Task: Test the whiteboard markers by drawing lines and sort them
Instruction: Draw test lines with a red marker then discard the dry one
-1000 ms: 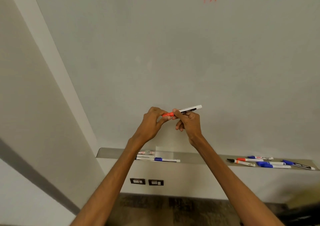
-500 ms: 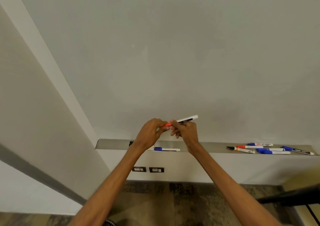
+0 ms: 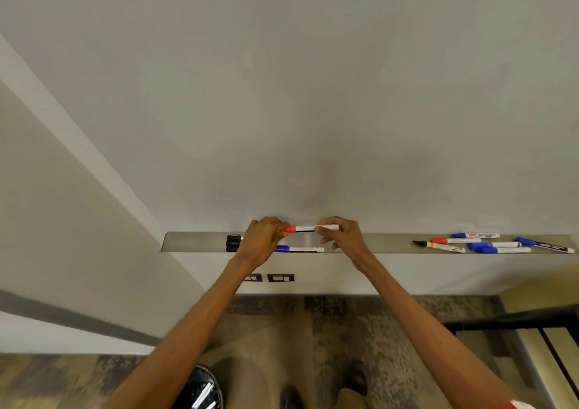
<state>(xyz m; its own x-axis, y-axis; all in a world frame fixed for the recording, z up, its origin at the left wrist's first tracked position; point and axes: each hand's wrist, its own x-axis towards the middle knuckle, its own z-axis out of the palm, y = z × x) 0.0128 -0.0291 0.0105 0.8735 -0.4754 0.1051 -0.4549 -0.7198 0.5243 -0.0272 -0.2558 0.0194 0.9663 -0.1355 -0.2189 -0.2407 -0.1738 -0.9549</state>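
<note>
Red-ended marker (image 3: 308, 228) sits lower than a second ago: then we held it up before the whiteboard (image 3: 313, 95), now it hangs just above the tray (image 3: 194, 242). The tilt has gone too. The white tail pointed up to the right before; now the long axis runs level, parallel to the tray, red end to the left, white tail to the right.

Left hand (image 3: 261, 241): fingers curled over the red end. Right hand (image 3: 343, 236): thumb and fingertips pinch the white barrel near its tail. The hands stand further apart than before, with a stretch of barrel showing between them. We cannot tell whether the cap is fully seated.

On the tray under the left hand lie black markers (image 3: 233, 243) and a blue marker (image 3: 297, 249), both along its length. Well to the right are loose markers (image 3: 488, 245) in red, blue and black.

Our view has dropped: the drawn lines are out of frame, and a bin (image 3: 214, 380) shows at the floor.
</note>
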